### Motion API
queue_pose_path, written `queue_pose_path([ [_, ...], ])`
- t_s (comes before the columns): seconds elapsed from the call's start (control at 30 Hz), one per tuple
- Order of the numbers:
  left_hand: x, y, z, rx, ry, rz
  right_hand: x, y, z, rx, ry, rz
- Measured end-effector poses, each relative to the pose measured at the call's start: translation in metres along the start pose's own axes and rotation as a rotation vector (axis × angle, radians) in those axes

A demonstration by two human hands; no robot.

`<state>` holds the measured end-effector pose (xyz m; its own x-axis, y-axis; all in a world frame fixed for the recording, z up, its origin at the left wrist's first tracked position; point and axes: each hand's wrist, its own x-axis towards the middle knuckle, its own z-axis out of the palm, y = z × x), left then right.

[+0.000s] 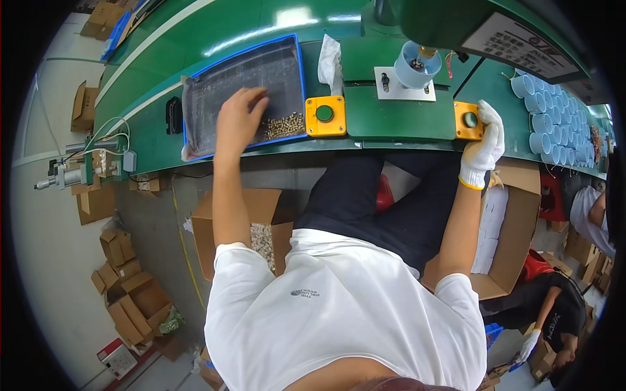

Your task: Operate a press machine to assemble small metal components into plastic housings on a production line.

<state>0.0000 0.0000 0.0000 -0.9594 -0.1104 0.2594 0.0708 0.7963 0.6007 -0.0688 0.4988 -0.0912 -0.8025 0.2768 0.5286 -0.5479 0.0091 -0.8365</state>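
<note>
My bare left hand [241,114] is over a shallow blue-rimmed tray [202,104] with a dark lining. Its fingers are loosely bent and apart, with nothing visible in them. A heap of small brass-coloured metal pieces [285,126] lies in the tray's near right corner, beside this hand. My right hand [484,140], in a white knit glove, rests against the right side of a yellow button box [462,121] with a green button; its fingers are stretched out. Between the hands, a light blue cup-shaped part [418,65] sits on a white plate [405,95] under the green machine head [469,26].
Another yellow button box [326,117] stands right of the tray, near a crumpled white cloth [330,62]. Many blue cup-shaped parts [541,122] crowd the bench at right. Cardboard boxes [508,260] flank my legs. A co-worker [561,300] is at lower right.
</note>
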Motion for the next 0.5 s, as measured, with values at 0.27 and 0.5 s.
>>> queue_pose_path([
  [0.27,-0.021,-0.007,-0.023,0.208,-0.240,-0.014,0.002,-0.005,0.003,-0.097,-0.004,-0.025],
  [0.5,-0.016,-0.011,-0.022,0.322,-0.252,0.153,0.001,-0.001,0.000,-0.123,-0.007,-0.030],
])
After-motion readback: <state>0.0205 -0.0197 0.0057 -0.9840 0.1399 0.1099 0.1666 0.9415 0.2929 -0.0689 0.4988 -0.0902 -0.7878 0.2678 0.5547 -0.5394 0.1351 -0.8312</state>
